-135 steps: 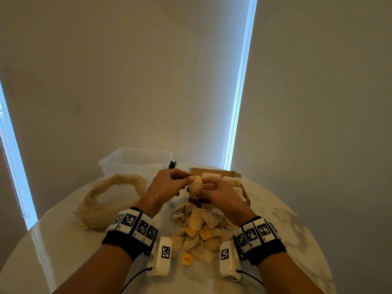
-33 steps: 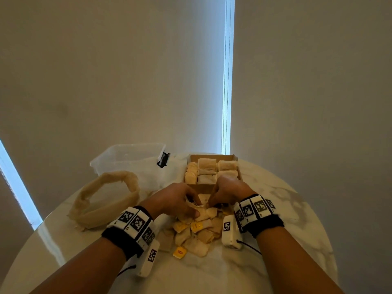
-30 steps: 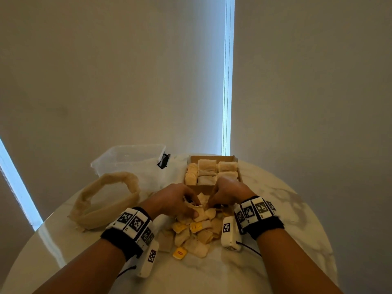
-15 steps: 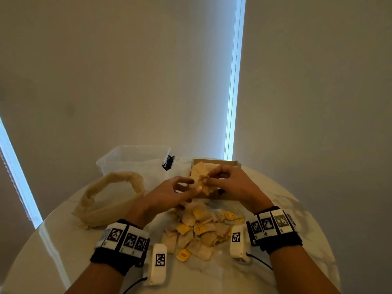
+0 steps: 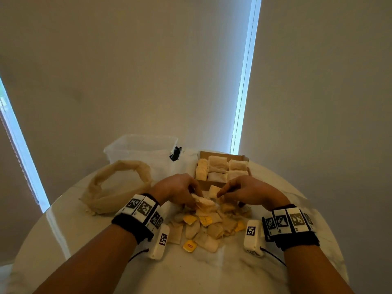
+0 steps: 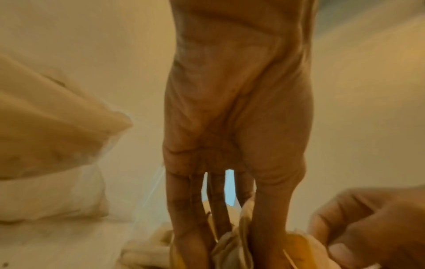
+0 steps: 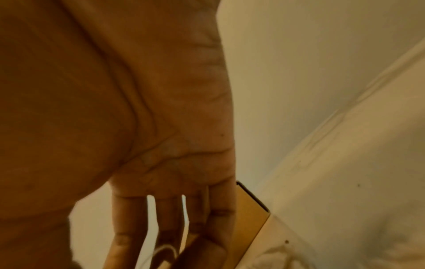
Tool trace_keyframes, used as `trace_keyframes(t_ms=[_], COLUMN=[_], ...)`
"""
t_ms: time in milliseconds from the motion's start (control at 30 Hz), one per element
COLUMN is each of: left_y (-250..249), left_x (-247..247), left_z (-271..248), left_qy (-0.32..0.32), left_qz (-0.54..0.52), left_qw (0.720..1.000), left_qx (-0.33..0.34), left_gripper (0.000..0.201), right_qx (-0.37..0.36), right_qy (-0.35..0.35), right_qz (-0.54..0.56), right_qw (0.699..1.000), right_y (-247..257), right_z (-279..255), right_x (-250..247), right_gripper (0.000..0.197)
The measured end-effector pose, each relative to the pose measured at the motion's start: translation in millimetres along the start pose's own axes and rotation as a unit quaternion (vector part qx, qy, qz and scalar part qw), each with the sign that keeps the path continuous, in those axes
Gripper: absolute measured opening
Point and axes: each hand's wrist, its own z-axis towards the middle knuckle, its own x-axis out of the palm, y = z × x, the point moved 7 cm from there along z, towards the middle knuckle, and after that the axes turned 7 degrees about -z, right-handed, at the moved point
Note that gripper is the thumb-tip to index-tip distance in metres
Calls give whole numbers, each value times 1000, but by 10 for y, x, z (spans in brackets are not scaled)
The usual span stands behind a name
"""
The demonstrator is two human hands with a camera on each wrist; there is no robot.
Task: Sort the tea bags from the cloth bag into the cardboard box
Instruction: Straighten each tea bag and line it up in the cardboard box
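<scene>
Pale roller blinds hang behind a round white marble table [image 5: 63, 240], with slits of daylight at either side. Toward the table's far-left edge lies the cloth bag [image 5: 115, 187], slumped with its mouth open and apparently emptied, and behind it stands a clear plastic tub [image 5: 135, 149]. Next comes the left hand [image 5: 176, 192], fingers curled down into the heap of loose tea bags [image 5: 209, 227] spread across the middle of the table; it pinches one or more paper sachets at the heap's far side, and the left wrist view shows bags caught between its fingers [image 6: 220, 209]. Just across the heap the right hand [image 5: 248, 192] works too, fingertips curled onto the bags, but whether it actually has one pinched I cannot tell, as the right wrist view is mostly palm. Beyond both hands, at the table's far edge, sits the cardboard box [image 5: 222, 154], already holding neat rows of bags standing on edge, with some space at its near side. These sachets look feather-light, soft and easily crumpled, with strings and yellow tags that probably snag on neighbours. I would judge it best to take each by its flat faces, thumb against forefinger, and lift gently so trailing strings slip free.
</scene>
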Motion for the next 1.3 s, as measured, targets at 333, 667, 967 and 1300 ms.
trace_keyframes(t_ms=[333, 667, 967, 1300], left_y=[340, 423, 426, 264], left_x=[-117, -183, -130, 73], left_z=[-161, -258, -242, -277], left_qy=[-125, -201, -178, -96], left_qz=[-405, -558, -614, -685], left_qw=[905, 805, 768, 722], left_qx=[-19, 21, 36, -1], left_gripper=[17, 28, 46, 29], right_qx=[-16, -83, -81, -141], right_qy=[-57, 42, -12, -109], right_qz=[67, -106, -84, -5], right_qw=[996, 990, 993, 984], right_y=[12, 591, 637, 775], right_z=[-47, 237, 238, 89], right_x=[-150, 261, 152, 141], right_gripper=[20, 32, 21, 30])
